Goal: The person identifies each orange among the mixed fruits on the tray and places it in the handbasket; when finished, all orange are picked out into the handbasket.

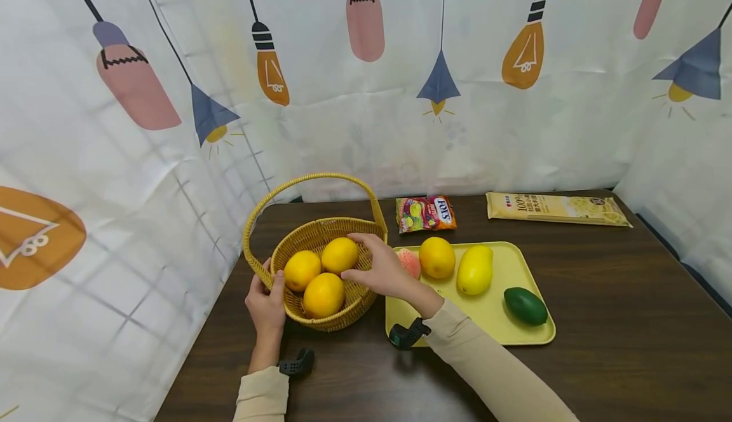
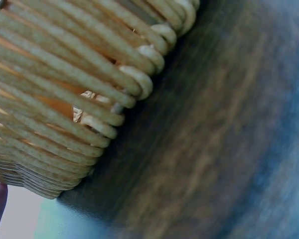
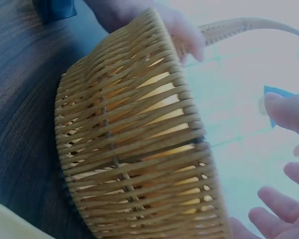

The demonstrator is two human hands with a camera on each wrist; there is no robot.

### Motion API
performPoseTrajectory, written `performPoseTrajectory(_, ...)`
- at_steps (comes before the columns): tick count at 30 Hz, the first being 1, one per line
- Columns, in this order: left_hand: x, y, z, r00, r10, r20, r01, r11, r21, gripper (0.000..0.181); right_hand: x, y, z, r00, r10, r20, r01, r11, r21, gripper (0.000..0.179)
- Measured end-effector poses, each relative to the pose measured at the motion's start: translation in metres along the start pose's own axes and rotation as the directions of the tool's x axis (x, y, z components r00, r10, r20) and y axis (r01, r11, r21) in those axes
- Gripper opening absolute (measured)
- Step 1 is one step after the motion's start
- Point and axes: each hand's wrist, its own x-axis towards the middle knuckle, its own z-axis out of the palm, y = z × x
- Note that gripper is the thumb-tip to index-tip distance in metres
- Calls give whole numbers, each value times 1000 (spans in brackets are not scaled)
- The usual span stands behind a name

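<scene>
A woven yellow basket [image 1: 333, 325] with a tall hoop handle [image 1: 327, 175] stands on the table's left part, holding three orange fruits: one at the left [image 1: 302, 271], one at the back [image 1: 340, 255] and one in front [image 1: 323, 295]. My left hand [image 1: 266, 307] grips the basket's left rim near the handle's foot, thumb on the upper side. Over the right rim reaches my right hand [image 1: 384, 269], fingers spread beside the back orange. In the right wrist view these fingers [image 3: 279, 204] hold nothing and stand apart from the basket wall [image 3: 134, 129].
Right of the basket lies a yellow tray [image 1: 486, 333] with a peach [image 1: 409, 262], an orange [image 1: 437, 257], a yellow fruit [image 1: 475, 270] and a dark green avocado [image 1: 525, 306]. Behind are a candy bag [image 1: 426, 213] and a long noodle pack [image 1: 557, 209], near the printed curtain [image 1: 389, 123].
</scene>
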Motion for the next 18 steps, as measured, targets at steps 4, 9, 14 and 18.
performPoseTrajectory(4, 0, 0, 1, 1000, 5, -12, -5, 1000, -4, 37, -10, 0, -8, 1000, -12, -24, 13, 999, 50, 68)
performPoseTrajectory(9, 0, 0, 1, 1000, -4, -11, 4, 1000, -3, 38, -23, -1, -21, 999, -18, -47, 22, 996, 90, 66)
performPoseTrajectory(14, 1, 1, 1, 1000, -18, 5, 18, 1000, 0, 39, -36, 2, -36, 997, -13, -78, 20, 996, 91, 65)
performPoseTrajectory(18, 0, 0, 0, 1000, -24, -1, 24, 1000, 1, 39, -43, 8, -45, 995, -14, -101, 24, 996, 90, 64)
